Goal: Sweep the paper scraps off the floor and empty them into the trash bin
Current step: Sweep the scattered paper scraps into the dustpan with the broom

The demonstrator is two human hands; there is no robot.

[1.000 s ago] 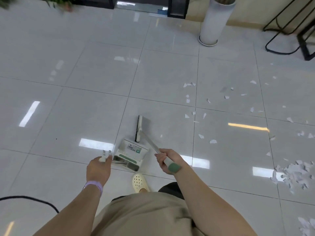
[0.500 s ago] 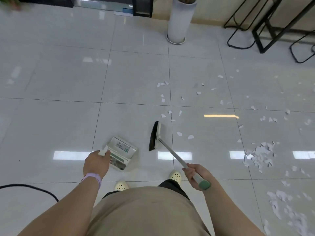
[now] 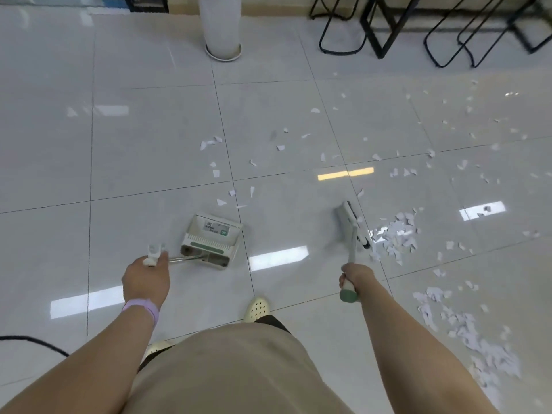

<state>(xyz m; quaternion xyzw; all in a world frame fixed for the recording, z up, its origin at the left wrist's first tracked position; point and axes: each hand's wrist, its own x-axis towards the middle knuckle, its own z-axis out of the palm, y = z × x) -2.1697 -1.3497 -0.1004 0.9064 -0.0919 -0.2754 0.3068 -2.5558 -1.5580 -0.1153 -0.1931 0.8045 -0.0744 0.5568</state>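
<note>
The right hand (image 3: 355,277) was clenched around the green-capped end of the broom (image 3: 351,231) handle, and the left hand (image 3: 146,279) was closed on the top of the dustpan (image 3: 212,240) handle, so both tools were firmly held and neither palm was free. The handle ran almost straight away from the right hand, up the view, to the broom head, which lay with its long axis tilted slightly across the floor tiles and its bristle edge turned to the right. Just beside that bristle edge, on its right, sat the densest heap of paper scraps (image 3: 397,237), touching or very nearly touching the bristles; blur on the head made the exact contact hard to judge. The heap therefore lay ahead of the right hand and a little to its right, on the far side of the broom from the dustpan. The dustpan rested on the floor (image 3: 89,162) well apart to the left, ahead of the left hand, and which way its mouth faced could not be told. More scraps were strewn thinly beyond both tools and in a second heap near the lower right, beside the right arm. The right hand was clearly the nearer one to the pile, and the coming stroke would likely have to draw the heap leftward across the gap toward the pan, with little of the task done so far. No trash bin could be identified with confidence in the view
</note>
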